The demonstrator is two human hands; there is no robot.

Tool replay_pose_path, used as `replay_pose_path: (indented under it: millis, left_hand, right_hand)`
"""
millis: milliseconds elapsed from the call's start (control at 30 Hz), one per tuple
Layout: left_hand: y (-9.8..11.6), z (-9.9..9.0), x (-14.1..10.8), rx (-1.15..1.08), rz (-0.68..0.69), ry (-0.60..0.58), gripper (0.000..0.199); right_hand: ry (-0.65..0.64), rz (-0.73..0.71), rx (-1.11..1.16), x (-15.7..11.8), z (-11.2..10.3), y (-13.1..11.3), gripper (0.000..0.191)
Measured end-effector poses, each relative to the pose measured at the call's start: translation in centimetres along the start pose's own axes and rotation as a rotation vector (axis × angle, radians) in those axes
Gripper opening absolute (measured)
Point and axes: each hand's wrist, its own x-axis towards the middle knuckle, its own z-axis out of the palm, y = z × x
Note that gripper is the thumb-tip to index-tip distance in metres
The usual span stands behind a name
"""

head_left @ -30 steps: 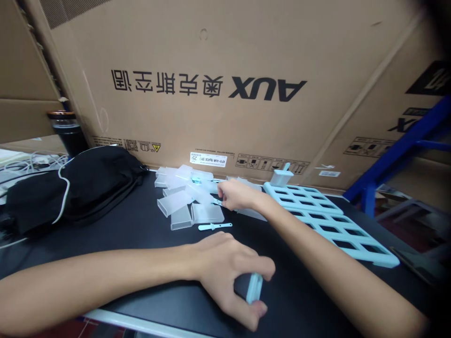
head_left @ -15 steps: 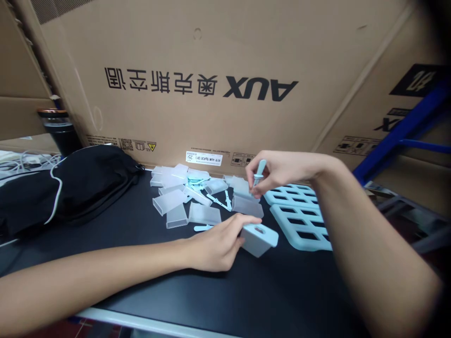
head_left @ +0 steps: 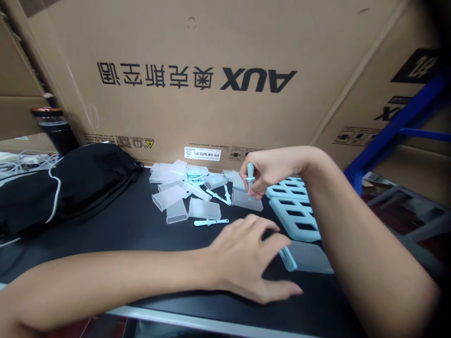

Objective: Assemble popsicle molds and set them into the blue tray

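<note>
My right hand pinches a light-blue ice-pop stick upright, above a translucent mold sleeve on the table. My left hand is spread low over the tabletop, fingers and thumb apart. Just right of its fingers lies an ice-pop mold, a cloudy sleeve with a light-blue cap; the fingertips partly cover the cap, and whether they touch it I cannot tell. A loose ice-pop stick lies above my left wrist.
Several translucent sleeves and more sticks form a heap at the back. Light-blue slotted frames lie at right, partly behind my right arm. A large carton stands behind. A black bag and tumbler are at left.
My left hand has let go of the capped mold, which now lies on the table farther right, and its fingers have spread. My right hand has shifted slightly left, still holding the stick.
</note>
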Motion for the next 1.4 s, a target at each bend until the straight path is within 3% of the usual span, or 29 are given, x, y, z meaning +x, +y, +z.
replay_pose_path:
  millis: [100,200,267,367,433,500,600,700,833,967,1167,1267,1400]
  left_hand:
    - [0.5,2.2,1.5,0.017,-0.036,-0.113,0.067]
    - [0.2,2.7,2.4,-0.049,-0.123,-0.213,0.053]
    - [-0.1,2.2,2.3,-0.136,-0.223,-0.157,0.055]
    - [-0.5,1.0,2.0,-0.267,-0.362,0.102,0.067]
    - [-0.9,0.5,1.9,-0.310,-0.378,0.265,0.060]
    - [-1.3,0.5,2.1,-0.320,-0.375,0.346,0.047]
    - [-1.9,0.9,2.5,-0.300,-0.414,0.305,0.039]
    - [-2.1,1.3,2.5,-0.238,-0.461,0.147,0.040]
    - [-2.3,1.6,2.4,-0.114,-0.439,-0.018,0.034]
    - [-2.4,1.5,2.3,-0.062,-0.416,-0.035,0.022]
    - [-2.3,1.6,2.3,-0.040,-0.437,-0.083,0.035]
    - [-2.2,1.3,2.2,-0.089,-0.388,-0.047,0.045]
    - [-2.5,0.5,1.6,-0.188,-0.186,0.122,0.044]
  right_hand:
    - [-0.029,0.003,0.034,-0.3,0.0,0.3,0.032]
    - [-0.018,0.012,0.048,-1.3,-0.1,0.8,0.032]
    - [0.029,0.033,0.028,-2.3,-0.4,1.1,0.032]
    - [0.089,0.057,-0.042,-3.8,-0.7,1.1,0.032]
    - [0.113,0.060,-0.078,-4.5,-0.8,0.8,0.032]
    - [0.123,0.057,-0.083,-4.7,-0.7,0.4,0.032]
    - [0.108,0.050,-0.060,-4.4,-0.5,0.1,0.032]
    - [0.083,0.034,-0.041,-3.7,-0.4,0.4,0.033]
    - [0.091,-0.011,-0.061,-3.2,-0.6,1.1,0.032]
    - [0.123,0.001,-0.142,-3.0,-1.0,1.7,0.028]
    - [0.126,0.082,-0.085,-2.4,-0.4,2.6,0.015]
    - [0.190,0.141,-0.130,-1.9,1.0,4.2,0.012]
    - [0.326,0.158,-0.215,-1.9,3.9,6.8,0.014]
